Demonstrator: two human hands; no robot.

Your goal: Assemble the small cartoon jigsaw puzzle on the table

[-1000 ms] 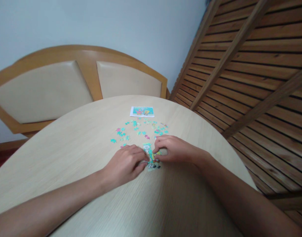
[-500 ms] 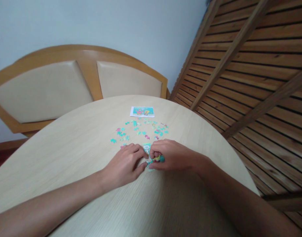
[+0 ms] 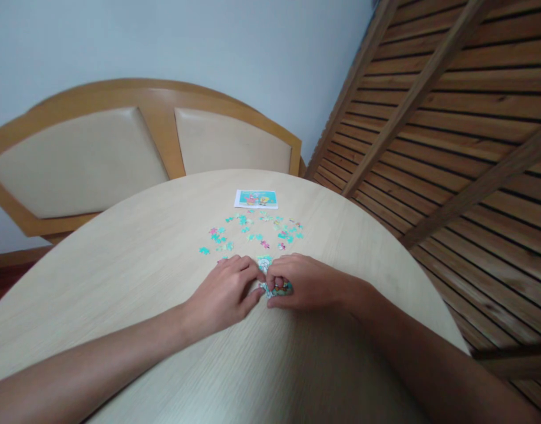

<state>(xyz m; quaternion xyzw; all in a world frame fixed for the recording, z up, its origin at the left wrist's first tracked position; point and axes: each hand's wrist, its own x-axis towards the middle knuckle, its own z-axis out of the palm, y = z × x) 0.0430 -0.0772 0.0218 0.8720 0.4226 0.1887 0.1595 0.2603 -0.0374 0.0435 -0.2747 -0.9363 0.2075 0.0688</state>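
A partly joined jigsaw puzzle (image 3: 264, 264), teal with a cartoon drawing, lies on the table between my hands; my fingers cover much of it. My left hand (image 3: 230, 288) is curled at its left side, thumb and forefinger closed on a puzzle edge. From the right, my right hand (image 3: 299, 281) grips the puzzle's lower part, where yellow and red patches show between fingers and thumb. Loose jigsaw pieces (image 3: 264, 244), teal, pale green and pink, lie scattered in an arc beyond both hands.
Past the loose pieces lies a reference picture (image 3: 257, 199) with a pink and a yellow cartoon figure. The round wooden table (image 3: 164, 235) has a padded bench back (image 3: 235, 141) behind it. A slatted wooden screen (image 3: 451, 118) leans in at the right.
My right hand has shifted slightly down and left, closer to my left fingertips. Less of the puzzle's lower part shows between the hands. The loose pieces stay where they were.
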